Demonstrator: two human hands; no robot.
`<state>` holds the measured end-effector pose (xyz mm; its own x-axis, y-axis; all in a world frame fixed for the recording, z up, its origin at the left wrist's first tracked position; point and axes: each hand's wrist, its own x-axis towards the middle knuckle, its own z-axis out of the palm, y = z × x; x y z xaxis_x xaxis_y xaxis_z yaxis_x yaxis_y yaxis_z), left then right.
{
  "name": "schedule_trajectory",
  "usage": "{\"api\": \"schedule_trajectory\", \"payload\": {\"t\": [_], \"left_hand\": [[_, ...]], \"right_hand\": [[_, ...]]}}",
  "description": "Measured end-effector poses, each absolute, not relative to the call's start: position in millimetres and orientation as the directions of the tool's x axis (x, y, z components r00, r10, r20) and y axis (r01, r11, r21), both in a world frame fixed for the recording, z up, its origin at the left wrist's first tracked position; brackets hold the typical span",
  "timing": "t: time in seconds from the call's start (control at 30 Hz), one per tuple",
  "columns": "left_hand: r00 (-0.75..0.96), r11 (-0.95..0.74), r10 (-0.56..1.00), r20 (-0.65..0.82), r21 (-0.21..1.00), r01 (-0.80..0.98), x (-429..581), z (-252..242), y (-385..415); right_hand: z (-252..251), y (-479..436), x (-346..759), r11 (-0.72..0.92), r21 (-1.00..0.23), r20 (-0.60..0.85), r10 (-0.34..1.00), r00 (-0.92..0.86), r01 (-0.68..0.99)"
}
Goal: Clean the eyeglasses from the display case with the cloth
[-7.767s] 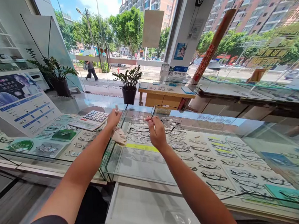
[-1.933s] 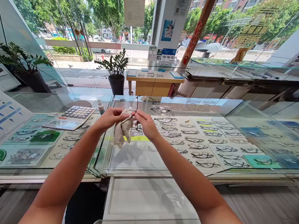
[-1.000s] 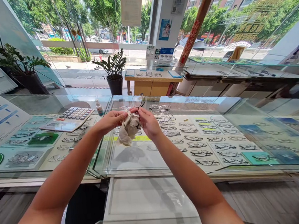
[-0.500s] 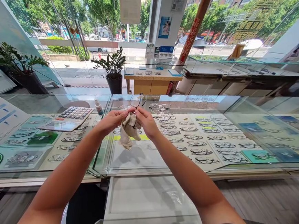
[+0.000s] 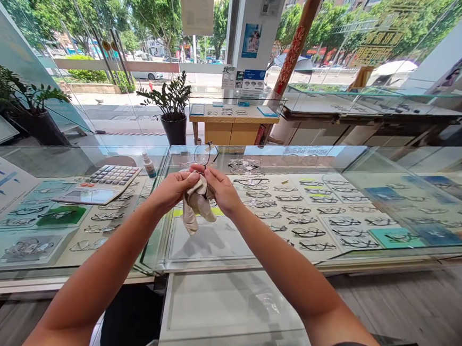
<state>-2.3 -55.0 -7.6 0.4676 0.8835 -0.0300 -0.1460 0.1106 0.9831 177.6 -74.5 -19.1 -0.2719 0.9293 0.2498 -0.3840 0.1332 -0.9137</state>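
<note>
Above the glass counter, my left hand [image 5: 175, 190] is closed, pinching a beige cleaning cloth [image 5: 196, 207] that hangs down in folds. My right hand [image 5: 221, 191] is closed beside it, its fingers on a pair of eyeglasses [image 5: 204, 154] with a thin dark frame. One lens of the glasses stands up above my fingertips. The other part of the frame is mostly hidden by the cloth and my fingers. Both hands almost touch each other at the fingertips.
The glass display counter [image 5: 205, 249] holds rows of eyeglasses [image 5: 308, 232]. Left of my hands are a calculator [image 5: 99, 184] and a small spray bottle [image 5: 149, 165]. A potted plant [image 5: 174, 129] and a low wooden cabinet [image 5: 231, 132] stand beyond the counter.
Both hands have shifted slightly to the left in view, along with the whole scene. The cloth's folds have changed shape, and the glasses are turned a little.
</note>
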Motion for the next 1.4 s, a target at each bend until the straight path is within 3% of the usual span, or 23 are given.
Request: {"api": "schedule_trajectory", "payload": {"t": [0.8, 1.03, 1.4], "left_hand": [[0.433, 0.207, 0.891, -0.134, 0.97, -0.126, -6.5, -6.8, -55.0], [0.431, 0.216, 0.892, -0.132, 0.965, -0.151, -4.9, -4.8, -56.2], [0.371, 0.187, 0.921, -0.118, 0.97, -0.157, 1.0, -9.1, -59.8]], "right_hand": [[-22.2, -65.9, 182.3, 0.068, -0.858, 0.229, 0.937, -0.262, -0.509], [-23.6, -65.3, 184.3, 0.116, -0.895, 0.243, 0.936, -0.254, -0.43], [-24.5, -66.8, 181.5, 0.108, -0.891, 0.257, 0.92, -0.295, -0.441]]}}
